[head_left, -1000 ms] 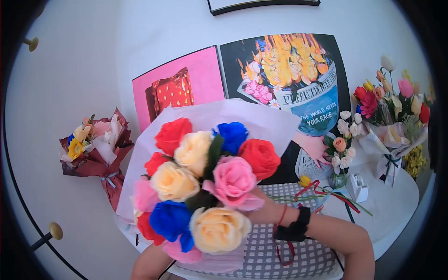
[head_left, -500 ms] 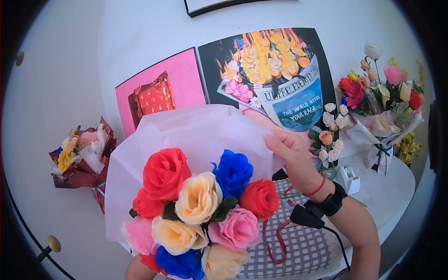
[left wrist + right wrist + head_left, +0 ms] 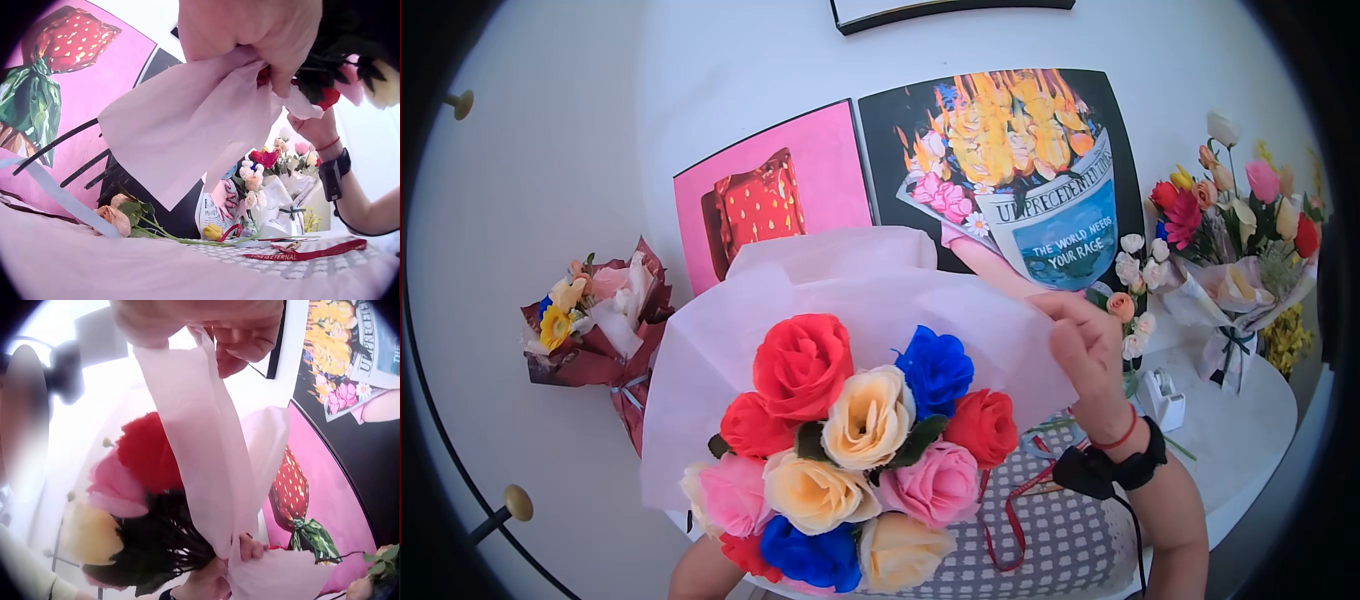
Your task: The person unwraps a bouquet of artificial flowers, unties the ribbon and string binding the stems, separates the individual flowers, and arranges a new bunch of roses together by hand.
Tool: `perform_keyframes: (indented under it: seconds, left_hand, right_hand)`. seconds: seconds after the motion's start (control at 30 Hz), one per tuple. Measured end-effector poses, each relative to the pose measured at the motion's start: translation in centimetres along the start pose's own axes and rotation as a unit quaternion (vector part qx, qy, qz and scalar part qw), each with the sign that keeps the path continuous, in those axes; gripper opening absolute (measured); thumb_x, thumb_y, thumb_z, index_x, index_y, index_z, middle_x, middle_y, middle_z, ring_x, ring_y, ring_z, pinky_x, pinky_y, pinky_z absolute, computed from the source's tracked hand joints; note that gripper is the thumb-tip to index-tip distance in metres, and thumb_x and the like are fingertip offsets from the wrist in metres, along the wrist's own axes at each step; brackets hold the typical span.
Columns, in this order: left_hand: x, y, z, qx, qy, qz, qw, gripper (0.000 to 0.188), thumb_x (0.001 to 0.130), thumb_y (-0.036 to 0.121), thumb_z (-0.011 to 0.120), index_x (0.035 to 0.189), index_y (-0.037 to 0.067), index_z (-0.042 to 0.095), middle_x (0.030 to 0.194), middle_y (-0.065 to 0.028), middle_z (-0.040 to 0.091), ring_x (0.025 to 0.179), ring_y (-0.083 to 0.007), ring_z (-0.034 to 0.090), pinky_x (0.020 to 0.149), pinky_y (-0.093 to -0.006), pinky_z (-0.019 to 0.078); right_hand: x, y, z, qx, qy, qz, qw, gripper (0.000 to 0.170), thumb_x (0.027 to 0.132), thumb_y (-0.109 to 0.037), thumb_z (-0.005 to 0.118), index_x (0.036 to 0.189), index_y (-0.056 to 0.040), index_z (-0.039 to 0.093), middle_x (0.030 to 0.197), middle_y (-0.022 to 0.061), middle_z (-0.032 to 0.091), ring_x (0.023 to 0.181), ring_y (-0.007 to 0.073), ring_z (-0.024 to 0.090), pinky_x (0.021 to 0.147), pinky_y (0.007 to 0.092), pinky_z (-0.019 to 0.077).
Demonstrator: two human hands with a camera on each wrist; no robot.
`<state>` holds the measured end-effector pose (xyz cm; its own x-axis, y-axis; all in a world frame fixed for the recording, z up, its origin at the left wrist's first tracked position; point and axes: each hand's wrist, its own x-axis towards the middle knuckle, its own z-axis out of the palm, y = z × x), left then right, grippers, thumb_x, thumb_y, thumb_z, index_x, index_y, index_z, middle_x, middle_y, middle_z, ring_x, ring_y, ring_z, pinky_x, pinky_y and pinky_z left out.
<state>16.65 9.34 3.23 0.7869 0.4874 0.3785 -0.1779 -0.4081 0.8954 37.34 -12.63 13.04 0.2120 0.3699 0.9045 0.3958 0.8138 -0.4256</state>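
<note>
"Where is the bouquet held?"
"Above the worktop; it is gripped low down by the left hand."
"And the pale wrapping paper around it?"
"Its outer edge is pinched by the right hand."
"What is seen beneath?"
"A red ribbon, laid on the patterned cloth."

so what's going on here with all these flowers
A person is handling a bouquet of red, cream, blue and pink fabric-like roses in pale pink wrapping paper. The left hand grips the gathered paper low around the stems, while the right hand pinches the sheet's upper edge, which spreads behind the blooms. A narrow red printed ribbon lies loose on the grey-and-white patterned cloth. Off to the left is another bouquet, wrapped in dark red paper.
</note>
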Motion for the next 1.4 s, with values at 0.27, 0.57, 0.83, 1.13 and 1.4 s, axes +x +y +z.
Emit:
perform_keyframes:
  seconds: [0.27,0.57,0.83,1.13,1.4]
  left_hand:
    - [-0.8,-0.1,-1.0,-0.017,0.023,0.004,1.000,0.045,0.083,0.017,0.060,0.121,-0.001,0.045,0.118,-0.0083,0.051,0.107,-0.0166,0.049,0.093,-0.0285,0.0382]
    - [0.2,0.4,-1.1,-0.024,0.011,0.001,1.000,0.045,0.082,0.017,0.060,0.121,-0.001,0.045,0.119,-0.0083,0.051,0.107,-0.0166,0.049,0.093,-0.0284,0.0381]
    - [3.7,1.6,0.6,-0.023,-0.048,0.002,0.999,0.046,0.082,0.017,0.060,0.122,-0.001,0.045,0.119,-0.0083,0.050,0.108,-0.0166,0.049,0.093,-0.0283,0.0380]
    - [3.9,2.4,0.4,-0.027,-0.050,-0.001,0.998,0.047,0.082,0.017,0.060,0.122,-0.001,0.044,0.120,-0.0083,0.050,0.108,-0.0166,0.049,0.093,-0.0281,0.0380]
    - [0.7,1.8,-1.1,-0.045,-0.005,-0.016,0.999,0.047,0.082,0.017,0.060,0.122,-0.001,0.044,0.120,-0.0083,0.050,0.109,-0.0167,0.048,0.093,-0.0281,0.0379]
  right_hand:
    - [-0.8,-0.5,-1.6,-0.264,0.009,-0.031,0.964,0.003,0.076,-0.001,0.060,0.075,0.0017,0.061,0.060,0.0035,0.055,0.047,0.0059,0.045,0.043,0.0203,0.0317]
    - [3.2,-3.6,-2.5,-0.291,-0.187,-0.103,0.933,0.034,0.076,-0.015,0.065,0.105,-0.0013,0.054,0.096,0.0098,0.058,0.086,0.0197,0.056,0.078,0.0282,0.0437]
    - [7.9,0.9,-1.8,-0.152,-0.321,-0.041,0.934,0.031,0.081,-0.019,0.061,0.104,-0.0001,0.053,0.095,0.0082,0.058,0.090,0.0148,0.052,0.076,0.0292,0.0426]
    - [4.4,-4.7,0.7,-0.221,-0.225,-0.115,0.942,0.014,0.081,-0.017,0.059,0.083,-0.0038,0.053,0.060,0.0143,0.050,0.057,0.0310,0.052,0.056,0.0345,0.0408]
    - [4.2,-4.2,1.0,-0.211,-0.177,-0.071,0.959,0.012,0.080,-0.012,0.059,0.081,-0.0004,0.058,0.065,0.0123,0.055,0.054,0.0235,0.051,0.055,0.0263,0.0421]
